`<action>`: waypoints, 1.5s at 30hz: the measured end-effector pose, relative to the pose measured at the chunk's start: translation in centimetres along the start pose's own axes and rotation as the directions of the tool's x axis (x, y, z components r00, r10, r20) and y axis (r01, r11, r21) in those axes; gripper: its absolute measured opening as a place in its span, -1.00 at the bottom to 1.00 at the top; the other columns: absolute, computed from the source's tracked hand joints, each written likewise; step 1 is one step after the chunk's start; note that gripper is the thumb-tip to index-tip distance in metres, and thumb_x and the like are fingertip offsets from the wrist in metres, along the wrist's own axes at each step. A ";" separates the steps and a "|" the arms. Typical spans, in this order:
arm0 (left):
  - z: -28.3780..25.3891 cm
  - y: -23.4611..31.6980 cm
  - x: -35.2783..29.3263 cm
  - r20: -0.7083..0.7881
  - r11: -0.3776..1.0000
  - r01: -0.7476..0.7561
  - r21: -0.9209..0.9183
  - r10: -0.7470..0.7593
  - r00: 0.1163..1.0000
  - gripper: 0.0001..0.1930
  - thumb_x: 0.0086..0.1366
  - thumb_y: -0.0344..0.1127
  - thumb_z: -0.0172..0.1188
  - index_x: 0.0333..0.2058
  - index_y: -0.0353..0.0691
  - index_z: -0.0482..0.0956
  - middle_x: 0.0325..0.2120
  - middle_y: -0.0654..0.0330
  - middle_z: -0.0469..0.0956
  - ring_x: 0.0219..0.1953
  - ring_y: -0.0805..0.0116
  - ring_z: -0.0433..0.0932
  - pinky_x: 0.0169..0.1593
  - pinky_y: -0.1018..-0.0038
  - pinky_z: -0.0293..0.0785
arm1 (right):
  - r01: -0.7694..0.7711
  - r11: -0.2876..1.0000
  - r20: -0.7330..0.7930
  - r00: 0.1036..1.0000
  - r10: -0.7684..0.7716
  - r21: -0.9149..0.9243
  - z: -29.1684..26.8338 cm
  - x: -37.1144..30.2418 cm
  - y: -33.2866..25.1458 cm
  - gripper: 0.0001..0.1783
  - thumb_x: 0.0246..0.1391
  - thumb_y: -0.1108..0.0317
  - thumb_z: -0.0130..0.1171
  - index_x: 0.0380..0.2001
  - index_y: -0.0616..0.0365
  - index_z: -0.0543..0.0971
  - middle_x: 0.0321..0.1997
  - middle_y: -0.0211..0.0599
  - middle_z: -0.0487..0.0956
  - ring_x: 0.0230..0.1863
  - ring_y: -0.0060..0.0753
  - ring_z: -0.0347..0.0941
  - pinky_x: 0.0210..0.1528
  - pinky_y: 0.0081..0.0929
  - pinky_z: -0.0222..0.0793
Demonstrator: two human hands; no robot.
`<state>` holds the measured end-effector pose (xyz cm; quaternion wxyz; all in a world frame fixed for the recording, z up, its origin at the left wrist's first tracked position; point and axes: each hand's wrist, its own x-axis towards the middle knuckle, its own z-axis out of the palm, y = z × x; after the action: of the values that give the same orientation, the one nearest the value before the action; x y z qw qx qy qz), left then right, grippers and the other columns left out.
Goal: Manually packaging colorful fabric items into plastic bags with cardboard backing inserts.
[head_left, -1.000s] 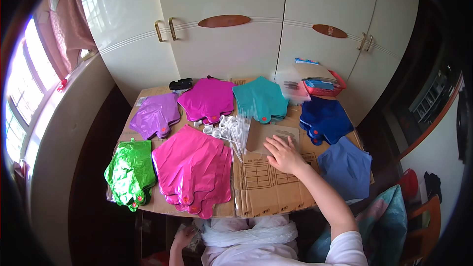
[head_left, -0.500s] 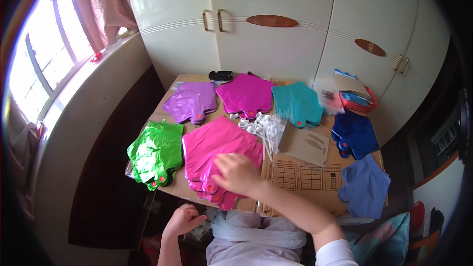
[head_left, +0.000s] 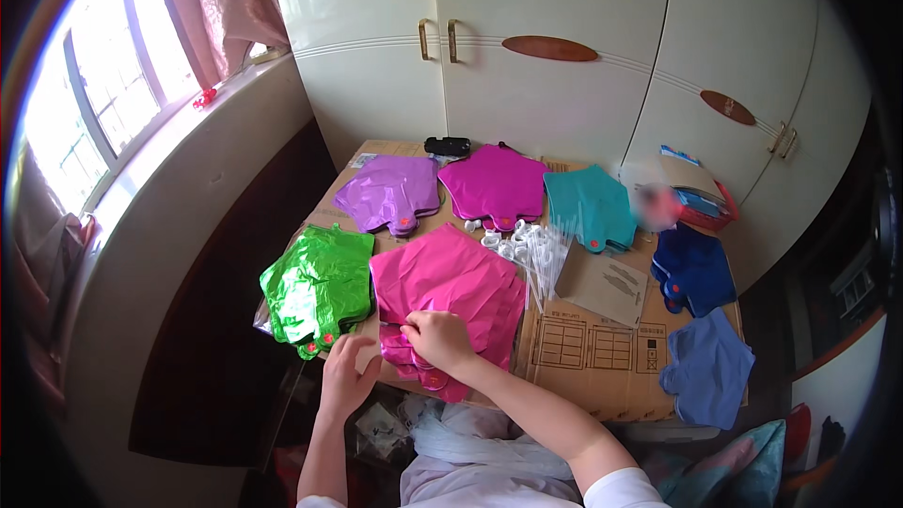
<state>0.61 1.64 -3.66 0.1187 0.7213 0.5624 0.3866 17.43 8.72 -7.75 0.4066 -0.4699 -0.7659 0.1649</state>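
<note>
The wide fisheye view looks from the person's head, down and forward, from a little above the fingers [head_left: 417, 324], which sit below centre. Under them spreads the table [head_left: 602, 393]; beyond, the cabinet [head_left: 550, 0]; leftward, the window [head_left: 115, 56]. Far to their right, the dim rim is hard to read.

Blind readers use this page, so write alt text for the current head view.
A person's right hand is at the lower part of a pink foil stack, the left hand beside its lower left. A green stack lies to its left; beyond it are a purple stack, a magenta stack, a teal stack and white plastic pieces.
</note>
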 end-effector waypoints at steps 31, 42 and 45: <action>5.9 1.0 9.2 0.618 0.794 -0.375 0.479 -0.002 0.786 -0.03 -0.19 0.41 0.22 0.21 0.10 0.23 0.18 -0.27 0.14 0.01 -0.22 0.39 0.03 0.18 0.39 | 0.002 0.972 -0.876 0.434 -0.211 -0.233 -38.4 -5.5 0.8 -0.86 0.09 0.49 0.14 -0.25 0.24 0.51 -0.36 -0.39 0.55 -0.40 -0.44 0.47 -0.29 -0.52 0.38; 6.8 9.6 12.0 0.557 0.772 -0.610 0.175 0.434 0.708 -0.41 -0.01 0.01 0.30 -0.03 -0.18 0.47 0.02 0.00 0.43 -0.06 -0.01 0.49 -0.02 0.22 0.43 | -0.294 0.197 -0.305 0.952 -0.031 -0.935 -34.7 -16.0 -0.2 -0.95 -0.25 0.45 0.13 -0.61 0.19 0.49 -0.50 -0.34 0.38 -0.51 -0.40 0.34 -0.40 -0.46 0.28; 10.3 12.6 12.7 0.528 0.656 -0.754 -0.024 0.649 0.548 -0.45 0.01 -0.01 0.29 -0.06 -0.19 0.48 -0.06 0.05 0.49 -0.08 0.05 0.50 -0.04 0.25 0.45 | -0.399 0.091 -0.373 0.903 0.214 -0.912 -32.3 -18.0 8.4 -0.93 -0.30 0.44 0.14 -0.73 0.15 0.54 -0.48 -0.30 0.46 -0.43 -0.33 0.41 -0.33 -0.39 0.33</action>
<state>17.66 11.51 2.47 0.0172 0.9667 0.2113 0.1436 51.59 -6.63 -1.67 0.0187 -0.7776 -0.5415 -0.3190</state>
